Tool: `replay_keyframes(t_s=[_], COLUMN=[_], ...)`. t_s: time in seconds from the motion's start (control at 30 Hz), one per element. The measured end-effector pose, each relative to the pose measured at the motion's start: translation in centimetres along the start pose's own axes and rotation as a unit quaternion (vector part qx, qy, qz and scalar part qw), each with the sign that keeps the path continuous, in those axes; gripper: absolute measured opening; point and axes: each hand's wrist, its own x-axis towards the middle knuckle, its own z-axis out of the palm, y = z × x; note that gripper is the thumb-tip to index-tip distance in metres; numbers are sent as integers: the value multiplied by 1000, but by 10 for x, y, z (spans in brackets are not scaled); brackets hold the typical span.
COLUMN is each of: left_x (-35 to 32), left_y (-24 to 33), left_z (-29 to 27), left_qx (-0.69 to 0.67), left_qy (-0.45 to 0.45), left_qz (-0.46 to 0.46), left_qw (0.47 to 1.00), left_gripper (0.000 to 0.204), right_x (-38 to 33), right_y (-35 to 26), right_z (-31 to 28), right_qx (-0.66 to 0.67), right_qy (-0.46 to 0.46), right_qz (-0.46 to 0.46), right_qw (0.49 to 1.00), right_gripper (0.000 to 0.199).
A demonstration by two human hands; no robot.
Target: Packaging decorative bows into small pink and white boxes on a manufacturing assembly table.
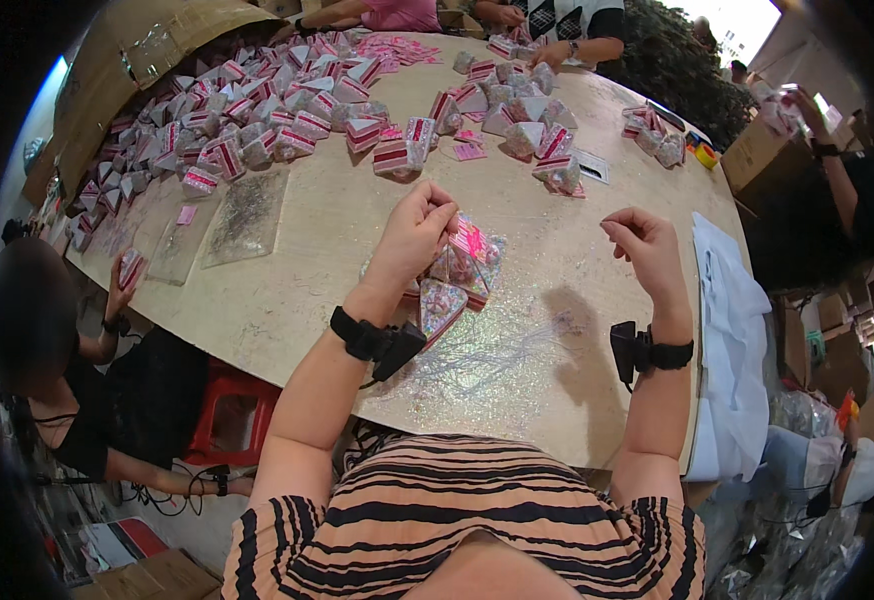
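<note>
1. Pink-and-clear plastic marks the small pyramid-shaped gift box [462, 262] pinched at its top between the fingertips of the left hand [415, 232], raised just above the round beige table [337, 250].
2. Beneath that hand, touching the held box, sit a few more of the same pointed boxes [442, 305] in a tight cluster on the tabletop.
3. To the right of the cluster, the right hand [645, 245] hovers above the table with its fingers curled narrow, thumb meeting forefinger; whether a thread is caught between them cannot be told.
4. Thin pale strands [497, 355] lie loose on the table between the cluster and the person's striped shirt.
5. Black wrist straps with small devices [382, 340] ring both forearms.
6. Across the table from the cluster, a large heap of finished pink-and-white boxes [247, 110] spreads along the far left edge, with a smaller heap [522, 110] toward the far middle.
7. Clear plastic sheets [247, 215] lie flat on the table, left of the cluster.
8. White cloth [732, 330] drapes the table's right edge.
9. Other people's hands work at the far rim [547, 50], and another person sits at the left side [127, 270] holding a box.
</note>
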Motion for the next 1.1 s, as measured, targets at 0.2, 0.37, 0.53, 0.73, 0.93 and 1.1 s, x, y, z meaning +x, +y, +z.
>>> replay_keyframes(t_s=[0.2,0.37,0.53,0.73,0.93,1.1], left_x=[1,-2,-4,-6,-6,-8], left_y=[17,40,30,29,22,27], left_z=[11,30,24,23,20,21], left_qx=[43,53,37,25,-26,-34], left_qy=[11,-10,-14,-8,-36,-46], left_qz=[49,100,28,24,6,-9], left_qw=[998,994,999,999,999,998], left_gripper=[5,6,7,9,7,6], right_x=[3,11,16,21,24,24], right_y=[-26,-59,-64,-47,-42,-41], right_z=[26,77,94,99,100,99], right_qx=[5,-137,-130,36,164,208], right_qy=[-9,1,13,-34,-80,-91], right_qz=[-93,-308,-310,-204,-119,-100], right_qw=[996,941,942,978,976,969], right_gripper=[8,8,9,11,10,9])
